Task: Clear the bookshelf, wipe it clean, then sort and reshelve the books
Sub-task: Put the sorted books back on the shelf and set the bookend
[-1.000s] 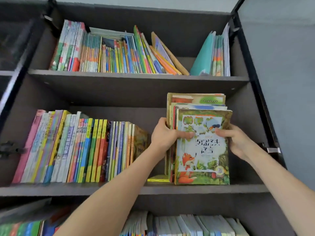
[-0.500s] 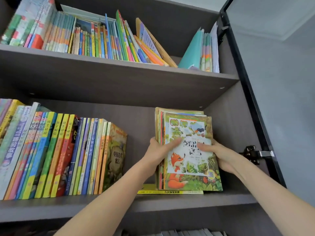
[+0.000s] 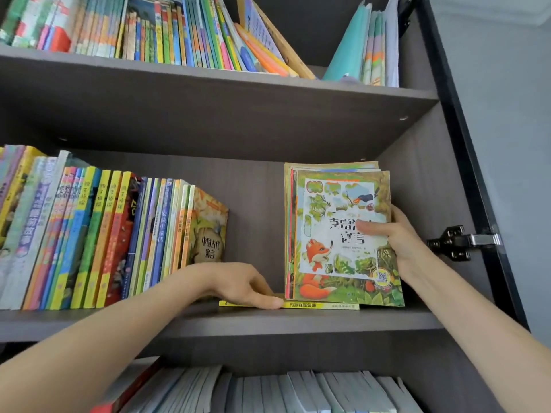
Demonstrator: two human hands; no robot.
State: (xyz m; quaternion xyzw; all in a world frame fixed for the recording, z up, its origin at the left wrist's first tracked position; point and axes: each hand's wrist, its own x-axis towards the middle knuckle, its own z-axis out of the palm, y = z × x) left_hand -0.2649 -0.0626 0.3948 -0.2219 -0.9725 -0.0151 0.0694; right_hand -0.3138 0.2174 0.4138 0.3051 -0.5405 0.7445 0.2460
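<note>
Grips two, book stack one

Showing matt wood-grain board on the shelf, glossy printed paper on the fox book, shiny metal on the hinge.

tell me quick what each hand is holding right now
Left hand: open, fingers resting on the thin yellow book lying flat.
Right hand: grips the upright stack of fox-cover picture books, thumb across the front.
</note>
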